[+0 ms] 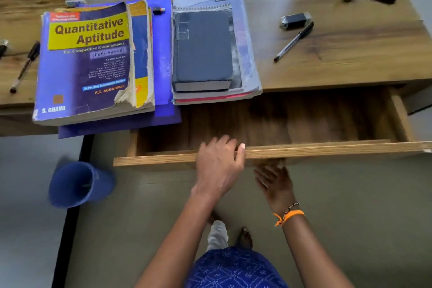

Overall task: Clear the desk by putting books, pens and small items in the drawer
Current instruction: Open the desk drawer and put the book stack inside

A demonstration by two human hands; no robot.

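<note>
My left hand [219, 166] grips the open drawer's [304, 151] front, right hand [275, 182] open beneath; books, pens all wait on the table [350, 54].

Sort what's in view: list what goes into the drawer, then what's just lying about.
For the job:
Quantitative Aptitude book
black notebook on the classmate pad
pen
second pen
open drawer
left hand gripping drawer front

Just lying about:
blue cup on the floor

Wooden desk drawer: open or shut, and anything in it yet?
Open: the wooden desk drawer is pulled out, its visible floor bare. The left hand grips its front edge.
</note>
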